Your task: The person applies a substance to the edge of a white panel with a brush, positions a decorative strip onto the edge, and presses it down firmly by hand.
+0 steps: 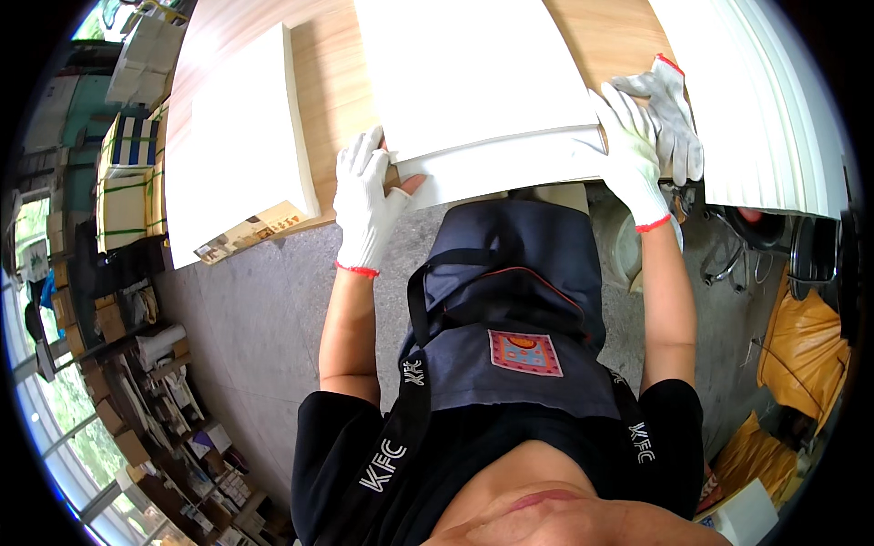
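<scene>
A large stack of white sheets (pixel 473 73) lies on the wood-grain table in front of me, with a white front strip (pixel 510 168) along its near side. My left hand (pixel 364 200), in a white knit glove with a red cuff, rests at the near left corner. Its fingers are stretched out and its thumb, bare at the tip, is spread toward the strip. At the near right corner my right hand (pixel 628 150), gloved the same way, lies with fingers extended along the edge. Beside it is a loose grey-white glove (pixel 672 123) with a red cuff.
A second white stack (pixel 241 136) sits on the table (pixel 323 91) to the left, a thick white stack (pixel 756 109) to the right. Strapped bundles (pixel 126 209) stand at far left, shelves (pixel 173 391) below them. An orange-yellow bag (pixel 806 341) and a wheeled chair (pixel 728 259) are at right.
</scene>
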Available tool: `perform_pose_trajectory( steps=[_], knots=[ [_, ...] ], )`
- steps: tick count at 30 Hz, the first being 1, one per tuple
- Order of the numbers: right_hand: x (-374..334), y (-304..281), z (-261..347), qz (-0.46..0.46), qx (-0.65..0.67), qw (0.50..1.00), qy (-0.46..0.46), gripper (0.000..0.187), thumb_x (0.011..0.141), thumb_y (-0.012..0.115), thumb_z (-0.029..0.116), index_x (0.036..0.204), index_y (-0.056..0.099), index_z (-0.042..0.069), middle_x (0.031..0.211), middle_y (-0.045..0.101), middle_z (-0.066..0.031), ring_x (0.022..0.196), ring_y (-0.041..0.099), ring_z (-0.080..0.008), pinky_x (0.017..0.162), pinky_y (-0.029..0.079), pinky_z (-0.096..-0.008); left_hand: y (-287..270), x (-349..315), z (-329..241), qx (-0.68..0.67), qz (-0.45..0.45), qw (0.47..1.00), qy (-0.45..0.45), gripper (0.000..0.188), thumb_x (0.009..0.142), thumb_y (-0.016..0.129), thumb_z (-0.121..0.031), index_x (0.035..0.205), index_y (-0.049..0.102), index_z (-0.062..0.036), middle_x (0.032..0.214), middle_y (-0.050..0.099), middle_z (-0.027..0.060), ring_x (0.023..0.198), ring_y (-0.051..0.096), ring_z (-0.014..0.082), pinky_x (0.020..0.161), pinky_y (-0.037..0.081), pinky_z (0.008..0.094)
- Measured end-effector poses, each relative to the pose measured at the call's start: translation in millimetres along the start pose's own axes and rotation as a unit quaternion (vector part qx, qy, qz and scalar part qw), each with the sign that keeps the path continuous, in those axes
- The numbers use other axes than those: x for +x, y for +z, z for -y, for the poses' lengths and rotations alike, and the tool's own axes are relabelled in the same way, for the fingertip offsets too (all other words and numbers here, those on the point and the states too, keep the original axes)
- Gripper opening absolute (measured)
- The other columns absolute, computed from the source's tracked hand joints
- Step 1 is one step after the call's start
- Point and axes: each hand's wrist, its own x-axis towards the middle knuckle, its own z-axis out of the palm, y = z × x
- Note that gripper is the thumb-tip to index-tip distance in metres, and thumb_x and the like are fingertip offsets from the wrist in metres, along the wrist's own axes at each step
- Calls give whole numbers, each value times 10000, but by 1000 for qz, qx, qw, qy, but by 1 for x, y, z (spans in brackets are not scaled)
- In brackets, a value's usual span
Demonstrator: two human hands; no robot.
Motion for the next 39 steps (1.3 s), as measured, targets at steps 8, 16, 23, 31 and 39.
perform_pose_trajectory(
  steps=[8, 16, 23, 31, 39],
  knots=[
    [0, -1, -2, 4, 13, 1000, -7, 804, 839, 667, 586, 1481, 445, 156, 1562, 375, -89, 1455, 296, -309, 1199, 188, -481, 2, 0, -2, 4, -18, 1000, 7, 424, 659, 860, -207, 930, 638, 32, 1269, 609, 195, 1145, 551, 373, 978, 446, 428],
    [2, -6, 2, 16, 10, 1000, 3, 811, 839, 649, 606, 1468, 456, 131, 1552, 384, -108, 1451, 299, -305, 1191, 207, -476, 6, -2, 2, 24, -12, 1000, 11, 457, 662, 861, -199, 972, 630, 45, 1296, 604, 209, 1167, 544, 387, 988, 444, 438],
    [2, -8, 5, 21, 10, 1000, 5, 811, 843, 654, 586, 1477, 442, 126, 1553, 380, -117, 1456, 298, -301, 1196, 195, -481, 3, -1, 1, 27, 0, 1000, 12, 504, 658, 868, -201, 1036, 630, 32, 1303, 596, 199, 1183, 537, 398, 1000, 450, 445],
    [-1, -2, 1, 7, -1, 1000, -12, 834, 860, 614, 620, 1482, 424, 98, 1557, 374, -114, 1457, 301, -285, 1204, 181, -480, -17, 18, -47, -34, 70, 991, 108, 750, 512, 937, -278, 1175, 632, -106, 1242, 605, 74, 1160, 574, 300, 971, 497, 425],
    [1, -5, 2, -7, 17, 1000, -21, 871, 847, 629, 627, 1494, 403, 90, 1541, 398, -120, 1457, 306, -288, 1207, 179, -476, -24, 28, -52, -2, 115, 988, 98, 713, 528, 917, -298, 1165, 641, -134, 1228, 612, 43, 1105, 596, 271, 900, 514, 391]
  ],
)
